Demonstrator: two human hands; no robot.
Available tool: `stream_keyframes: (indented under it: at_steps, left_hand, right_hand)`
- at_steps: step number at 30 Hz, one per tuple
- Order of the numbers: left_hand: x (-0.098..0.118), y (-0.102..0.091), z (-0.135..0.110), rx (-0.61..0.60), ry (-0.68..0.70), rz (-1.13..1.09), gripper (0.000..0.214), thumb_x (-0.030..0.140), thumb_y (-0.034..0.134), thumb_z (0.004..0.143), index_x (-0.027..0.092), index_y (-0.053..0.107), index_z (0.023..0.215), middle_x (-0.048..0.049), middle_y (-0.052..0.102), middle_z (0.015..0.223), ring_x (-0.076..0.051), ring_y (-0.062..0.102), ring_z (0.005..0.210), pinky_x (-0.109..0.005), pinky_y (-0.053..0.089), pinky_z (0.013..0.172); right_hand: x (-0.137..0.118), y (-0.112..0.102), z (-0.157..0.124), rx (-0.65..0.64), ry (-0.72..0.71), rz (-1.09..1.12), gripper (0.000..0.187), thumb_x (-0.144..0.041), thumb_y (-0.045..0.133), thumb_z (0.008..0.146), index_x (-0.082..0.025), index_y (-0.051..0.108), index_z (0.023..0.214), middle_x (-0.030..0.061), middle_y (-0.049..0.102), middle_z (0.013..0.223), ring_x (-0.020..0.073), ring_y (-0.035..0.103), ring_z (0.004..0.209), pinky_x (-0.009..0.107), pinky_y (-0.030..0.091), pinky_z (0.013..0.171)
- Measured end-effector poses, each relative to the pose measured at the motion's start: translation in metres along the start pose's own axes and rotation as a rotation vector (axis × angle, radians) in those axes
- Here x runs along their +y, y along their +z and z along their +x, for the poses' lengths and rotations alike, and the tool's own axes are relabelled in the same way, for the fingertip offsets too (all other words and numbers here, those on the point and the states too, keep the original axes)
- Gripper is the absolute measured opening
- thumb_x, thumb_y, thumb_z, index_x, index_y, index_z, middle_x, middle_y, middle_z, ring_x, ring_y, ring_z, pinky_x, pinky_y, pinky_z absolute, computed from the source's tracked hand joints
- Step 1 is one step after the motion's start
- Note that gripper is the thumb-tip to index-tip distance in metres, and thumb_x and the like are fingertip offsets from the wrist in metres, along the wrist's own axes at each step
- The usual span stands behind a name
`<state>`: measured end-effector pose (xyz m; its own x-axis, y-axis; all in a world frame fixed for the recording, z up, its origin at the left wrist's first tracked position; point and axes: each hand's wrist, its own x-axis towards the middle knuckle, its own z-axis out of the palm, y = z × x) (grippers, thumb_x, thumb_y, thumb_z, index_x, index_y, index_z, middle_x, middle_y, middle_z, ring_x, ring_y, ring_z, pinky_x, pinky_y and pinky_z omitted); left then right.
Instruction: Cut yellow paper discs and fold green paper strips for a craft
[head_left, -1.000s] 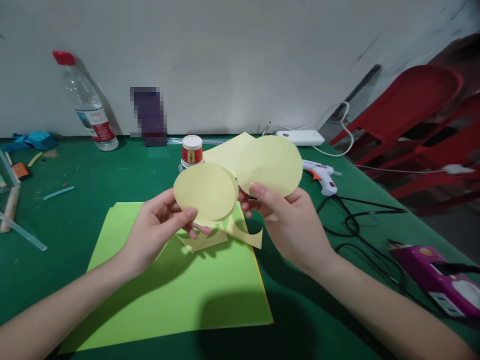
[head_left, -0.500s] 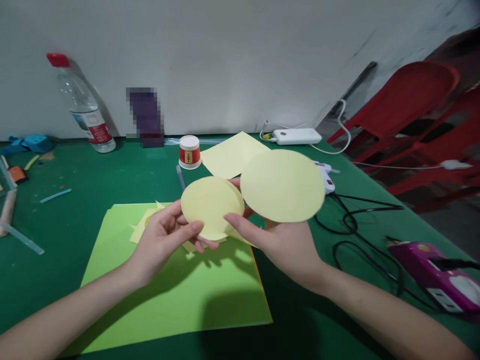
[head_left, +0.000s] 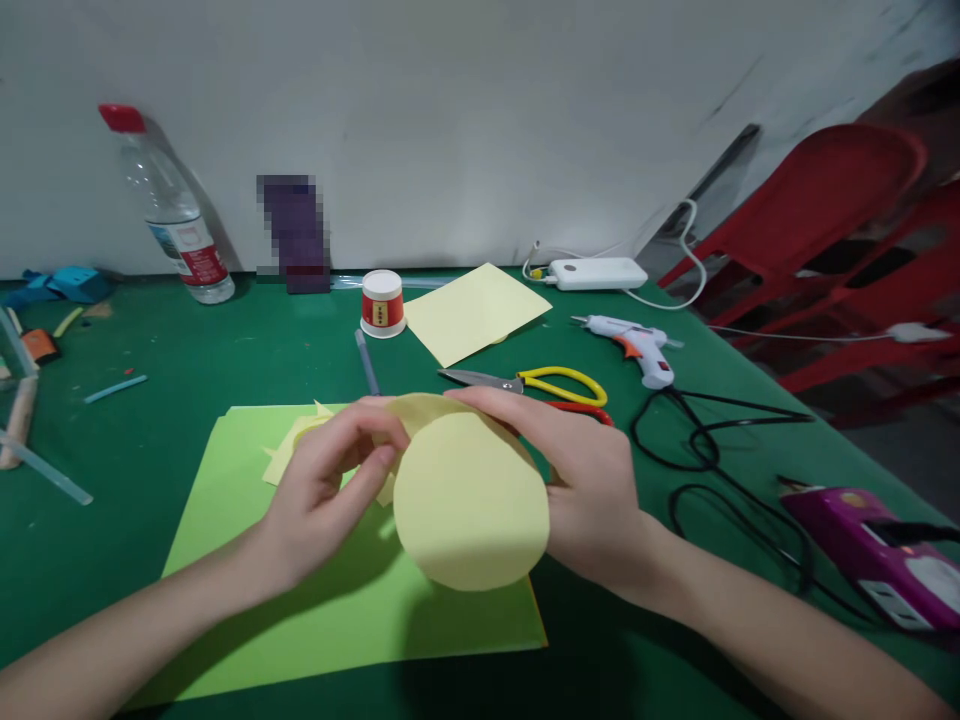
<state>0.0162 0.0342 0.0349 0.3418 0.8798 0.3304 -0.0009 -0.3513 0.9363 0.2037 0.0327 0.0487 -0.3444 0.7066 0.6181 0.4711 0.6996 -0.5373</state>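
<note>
While paper circles are held over the near green paper by nearly closed fingers of the left hand and, apparently, curled, half-hidden ones of the right hand, edges should be pinched lightly.

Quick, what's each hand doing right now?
Left hand: closed, holding the yellow paper circles at upper left.
Right hand: holding them from the right, its grip partly hidden.
</note>
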Motion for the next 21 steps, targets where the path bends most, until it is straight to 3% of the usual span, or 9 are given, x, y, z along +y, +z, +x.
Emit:
stream_keyframes:
  at_steps: [3, 6, 9, 12, 17, 21]
  left_hand:
    - [0.0005, -0.0035, 0.0000, -0.090, -0.107, -0.043, 0.027, 0.041, 0.040, 0.087, 0.025, 0.061, 0.093, -0.0042, 0.058, 0.103, -0.018, 0.054, 0.093, -0.025, 0.047, 0.073]
    - [0.0035, -0.0037, 0.0022, -0.122, -0.119, -0.078, 0.039, 0.055, 0.047, 0.078, 0.023, 0.062, 0.096, -0.0064, 0.060, 0.104, -0.022, 0.055, 0.092, -0.029, 0.048, 0.072]
    - [0.0065, -0.0011, 0.0040, -0.070, -0.115, 0.060, 0.026, 0.043, 0.060, 0.073, 0.022, 0.064, 0.086, -0.0050, 0.065, 0.091, -0.020, 0.058, 0.081, -0.027, 0.048, 0.067]
    - [0.0072, 0.0017, 0.0041, 0.011, -0.126, 0.154, 0.008, 0.028, 0.062, 0.073, 0.021, 0.064, 0.072, -0.0018, 0.067, 0.078, -0.016, 0.059, 0.071, -0.024, 0.048, 0.061]
    - [0.0043, 0.0011, 0.0030, 0.108, -0.117, 0.073, 0.006, 0.024, 0.063, 0.074, 0.021, 0.066, 0.070, 0.0014, 0.067, 0.071, -0.011, 0.059, 0.064, -0.018, 0.047, 0.054]
    - [0.0028, -0.0016, 0.0042, 0.124, -0.161, -0.033, 0.005, 0.026, 0.066, 0.072, 0.024, 0.068, 0.077, 0.0019, 0.069, 0.078, -0.011, 0.061, 0.067, -0.017, 0.049, 0.053]
  right_hand:
    - [-0.0027, -0.0008, -0.0001, -0.002, -0.038, -0.062, 0.029, -0.025, 0.054, 0.080, -0.025, 0.056, 0.109, 0.0018, 0.068, 0.100, 0.0195, 0.066, 0.085, 0.028, 0.053, 0.074]
    - [-0.0044, -0.0010, 0.0003, 0.006, -0.080, -0.083, 0.027, -0.024, 0.052, 0.081, -0.024, 0.057, 0.108, 0.0017, 0.069, 0.097, 0.0187, 0.066, 0.082, 0.027, 0.053, 0.071]
    - [-0.0042, 0.0006, 0.0010, 0.024, -0.061, -0.043, 0.025, -0.023, 0.057, 0.078, -0.024, 0.059, 0.102, 0.0014, 0.070, 0.094, 0.0182, 0.066, 0.077, 0.028, 0.053, 0.067]
    - [-0.0037, 0.0033, 0.0027, 0.007, 0.016, 0.030, 0.026, -0.014, 0.057, 0.073, -0.022, 0.059, 0.097, 0.0013, 0.070, 0.087, 0.0150, 0.063, 0.065, 0.025, 0.051, 0.056]
    - [-0.0057, 0.0045, 0.0064, -0.021, 0.052, 0.146, 0.030, -0.007, 0.054, 0.066, -0.019, 0.060, 0.093, 0.0007, 0.068, 0.077, 0.0100, 0.054, 0.052, 0.020, 0.044, 0.045]
    - [-0.0059, 0.0006, 0.0081, -0.030, 0.085, 0.161, 0.023, -0.009, 0.050, 0.070, -0.021, 0.065, 0.083, -0.0022, 0.063, 0.062, 0.0089, 0.046, 0.045, 0.020, 0.040, 0.042]
